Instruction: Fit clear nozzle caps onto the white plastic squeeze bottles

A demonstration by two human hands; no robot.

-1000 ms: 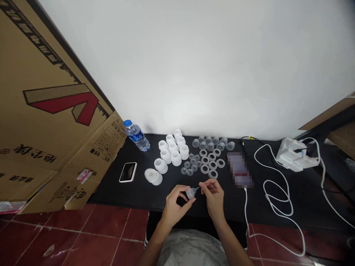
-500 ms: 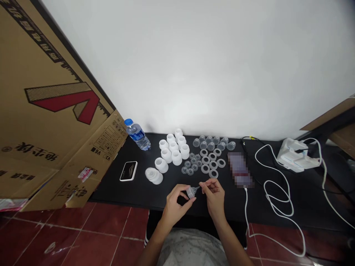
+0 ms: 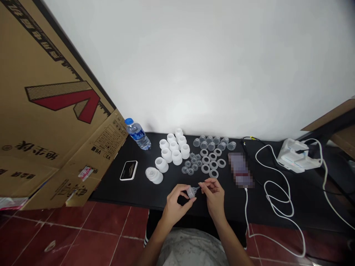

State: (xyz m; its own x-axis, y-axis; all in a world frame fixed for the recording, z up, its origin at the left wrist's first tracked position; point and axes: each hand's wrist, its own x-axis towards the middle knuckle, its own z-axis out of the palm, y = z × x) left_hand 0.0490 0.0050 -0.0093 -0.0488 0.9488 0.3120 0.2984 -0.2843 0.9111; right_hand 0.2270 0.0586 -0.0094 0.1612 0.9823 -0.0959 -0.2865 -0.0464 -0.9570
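My left hand (image 3: pixel 175 205) grips a small clear plastic valve-like part (image 3: pixel 191 192) in its fingertips, above the front of the black tabletop (image 3: pixel 144 195). A thin clear tip sticks out of that part to the right. My right hand (image 3: pixel 214 197) is pinched close to this tip, and I cannot tell whether its fingers touch it. Beyond my hands lie grey silicone rings (image 3: pixel 205 169), small clear caps (image 3: pixel 188 163), clear cups (image 3: pixel 211 146) and white plastic cylinders (image 3: pixel 176 157).
A water bottle (image 3: pixel 138 134) and a black power bank (image 3: pixel 129 170) stand at the table's left end, beside a large cardboard sheet (image 3: pixel 55 111). On the right are a pixelated object (image 3: pixel 240 170), a white device (image 3: pixel 294 156) and a looped white cable (image 3: pixel 277 194).
My right fingers have opened slightly near the thin tip. The view has drifted a little, so the table sits slightly further right; my left hand's grip looks unchanged.
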